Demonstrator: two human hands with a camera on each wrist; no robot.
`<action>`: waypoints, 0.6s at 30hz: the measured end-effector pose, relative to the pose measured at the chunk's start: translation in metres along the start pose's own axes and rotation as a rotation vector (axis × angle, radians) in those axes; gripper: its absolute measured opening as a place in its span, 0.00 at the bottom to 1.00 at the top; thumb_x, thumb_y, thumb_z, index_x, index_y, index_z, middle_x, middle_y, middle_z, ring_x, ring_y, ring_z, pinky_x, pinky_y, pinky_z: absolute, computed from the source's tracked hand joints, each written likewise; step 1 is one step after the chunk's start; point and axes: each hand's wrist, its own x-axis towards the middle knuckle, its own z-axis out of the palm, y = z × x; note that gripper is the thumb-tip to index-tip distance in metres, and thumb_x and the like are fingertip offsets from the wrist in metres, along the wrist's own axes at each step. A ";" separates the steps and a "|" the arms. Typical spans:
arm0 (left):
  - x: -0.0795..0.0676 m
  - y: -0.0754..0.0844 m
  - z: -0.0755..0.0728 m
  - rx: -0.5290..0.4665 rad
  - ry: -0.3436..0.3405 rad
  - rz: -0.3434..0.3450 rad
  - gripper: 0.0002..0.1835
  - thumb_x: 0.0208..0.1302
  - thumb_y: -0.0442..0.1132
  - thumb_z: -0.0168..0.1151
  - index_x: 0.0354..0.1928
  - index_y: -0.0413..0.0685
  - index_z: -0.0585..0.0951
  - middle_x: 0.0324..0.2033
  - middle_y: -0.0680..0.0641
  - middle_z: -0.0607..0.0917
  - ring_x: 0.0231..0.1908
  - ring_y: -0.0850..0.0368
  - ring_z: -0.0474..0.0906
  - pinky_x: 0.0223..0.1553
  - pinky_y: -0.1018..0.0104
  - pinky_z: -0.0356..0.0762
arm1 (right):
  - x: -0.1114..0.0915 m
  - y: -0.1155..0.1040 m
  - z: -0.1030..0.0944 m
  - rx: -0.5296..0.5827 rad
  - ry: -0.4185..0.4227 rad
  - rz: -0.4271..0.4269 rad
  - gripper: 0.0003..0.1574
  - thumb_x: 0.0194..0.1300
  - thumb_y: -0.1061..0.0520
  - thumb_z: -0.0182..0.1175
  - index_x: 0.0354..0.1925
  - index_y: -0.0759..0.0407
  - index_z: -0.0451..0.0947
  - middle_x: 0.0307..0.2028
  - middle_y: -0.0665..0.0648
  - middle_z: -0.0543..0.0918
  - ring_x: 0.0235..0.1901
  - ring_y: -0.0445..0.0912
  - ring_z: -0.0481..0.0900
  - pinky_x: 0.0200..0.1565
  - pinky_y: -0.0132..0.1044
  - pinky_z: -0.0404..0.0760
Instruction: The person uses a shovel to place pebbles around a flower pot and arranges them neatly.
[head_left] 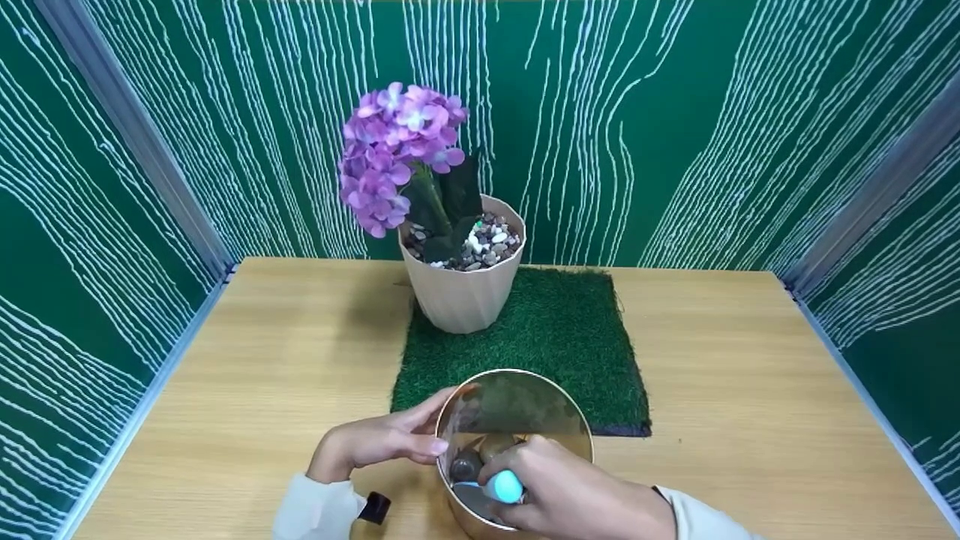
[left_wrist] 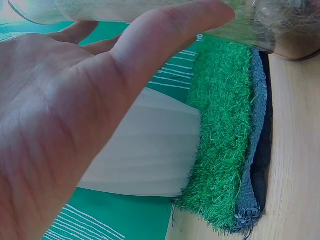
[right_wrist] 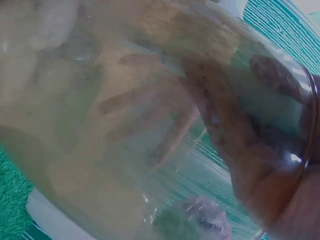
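Observation:
A clear, round glass jar (head_left: 529, 405) with a thin gold-toned rim stands near the front of the table, its mouth facing up toward me. Dark rounded stones (head_left: 466, 465) show at its bottom. On the jar's left side my left hand (head_left: 379, 444) holds the wall, thumb at the near side and fingers around the far side. My right hand (head_left: 559, 480) reaches down through the mouth and grips a tool with a turquoise handle (head_left: 508, 487); the tool's working end is mostly hidden. Through the cloudy glass, the right wrist view shows the left fingers (right_wrist: 170, 137) spread.
Behind the jar lies a square artificial grass mat (head_left: 577, 345). A pale ribbed pot (head_left: 465, 300) with pebbles and a purple hydrangea (head_left: 397, 150) stands on its back left part. Green panels with white lines (head_left: 570, 150) enclose the wooden table (head_left: 720, 360) on three sides.

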 end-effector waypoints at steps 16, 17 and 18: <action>0.002 0.001 -0.003 0.023 0.000 -0.020 0.48 0.76 0.55 0.56 0.87 0.57 0.41 0.84 0.38 0.45 0.75 0.35 0.63 0.66 0.43 0.78 | 0.002 0.011 -0.013 0.072 0.025 0.038 0.13 0.54 0.70 0.66 0.24 0.53 0.79 0.21 0.36 0.72 0.24 0.27 0.64 0.29 0.21 0.66; 0.002 0.001 -0.003 0.023 -0.003 -0.017 0.48 0.76 0.55 0.56 0.87 0.57 0.41 0.84 0.38 0.45 0.76 0.35 0.63 0.66 0.43 0.78 | 0.002 0.011 -0.013 0.063 0.030 0.044 0.13 0.54 0.70 0.66 0.24 0.53 0.80 0.21 0.36 0.73 0.24 0.27 0.64 0.29 0.21 0.67; 0.003 0.000 -0.003 0.022 -0.005 -0.013 0.48 0.76 0.55 0.56 0.87 0.57 0.41 0.84 0.38 0.45 0.76 0.35 0.63 0.66 0.43 0.78 | 0.003 0.011 -0.013 0.057 0.031 0.050 0.12 0.54 0.69 0.66 0.24 0.52 0.81 0.22 0.36 0.74 0.24 0.27 0.65 0.28 0.21 0.68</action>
